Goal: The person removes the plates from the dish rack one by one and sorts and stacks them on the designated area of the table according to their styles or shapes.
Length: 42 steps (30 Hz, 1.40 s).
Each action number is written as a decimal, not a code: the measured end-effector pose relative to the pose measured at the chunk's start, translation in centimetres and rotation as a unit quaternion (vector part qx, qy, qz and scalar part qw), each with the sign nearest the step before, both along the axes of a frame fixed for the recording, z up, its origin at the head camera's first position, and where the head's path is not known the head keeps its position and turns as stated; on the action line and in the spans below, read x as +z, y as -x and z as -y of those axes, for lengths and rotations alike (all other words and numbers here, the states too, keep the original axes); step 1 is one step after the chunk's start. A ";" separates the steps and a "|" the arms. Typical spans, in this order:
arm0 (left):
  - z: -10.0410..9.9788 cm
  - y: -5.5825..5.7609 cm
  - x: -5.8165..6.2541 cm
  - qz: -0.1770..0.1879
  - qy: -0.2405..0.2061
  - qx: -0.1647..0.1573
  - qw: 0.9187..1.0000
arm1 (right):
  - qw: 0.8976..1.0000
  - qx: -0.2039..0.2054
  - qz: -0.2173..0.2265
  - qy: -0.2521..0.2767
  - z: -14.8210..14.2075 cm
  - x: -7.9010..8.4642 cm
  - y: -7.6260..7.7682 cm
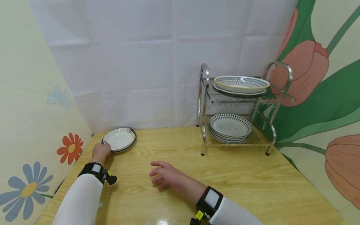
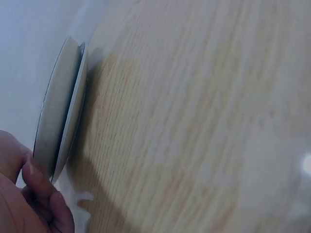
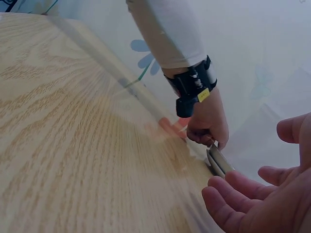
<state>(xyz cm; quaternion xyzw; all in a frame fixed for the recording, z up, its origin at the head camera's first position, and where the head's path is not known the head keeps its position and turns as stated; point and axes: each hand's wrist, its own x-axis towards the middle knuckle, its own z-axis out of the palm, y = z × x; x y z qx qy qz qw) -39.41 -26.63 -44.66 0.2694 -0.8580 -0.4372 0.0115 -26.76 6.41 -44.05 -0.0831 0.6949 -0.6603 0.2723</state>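
Note:
Near the back left corner of the table, my left hand (image 1: 101, 152) pinches the near left rim of a white plate (image 1: 119, 139) with a floral edge. Under it sits a second plate (image 2: 74, 109), seen from the side in the left wrist view, with a narrow gap between the two. Curled fingers (image 2: 41, 182) of the left hand are at the rim. My right hand (image 1: 170, 176) hovers over the middle of the table, fingers spread and slightly bent, holding nothing. In the right wrist view its fingers (image 3: 243, 194) partly hide the plates.
A two-tier metal dish rack (image 1: 204, 125) stands at the back right. Its lower shelf bears a stack of plates with a black dotted rim (image 1: 230, 126); a yellow-rimmed oval dish (image 1: 242, 82) tops the upper stack. White cloth (image 1: 135, 62) hangs behind the wooden table (image 1: 157, 206).

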 end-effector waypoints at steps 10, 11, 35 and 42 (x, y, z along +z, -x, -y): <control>-3.2 -2.9 4.3 -0.116 -0.090 -0.056 0.988 | 0.997 0.009 -0.075 0.007 -1.0 3.4 0.3; -4.2 -3.3 4.8 -0.124 -0.109 -0.074 0.984 | 0.995 0.011 -0.094 0.002 -1.3 4.1 0.5; -22.7 -13.7 8.9 -0.154 -0.407 -0.338 0.834 | 0.880 -0.201 -0.336 -0.268 -19.3 30.7 9.6; -25.0 -14.8 8.4 -0.113 -0.481 -0.361 0.791 | 0.832 -0.252 -0.289 -0.401 -27.8 31.7 12.7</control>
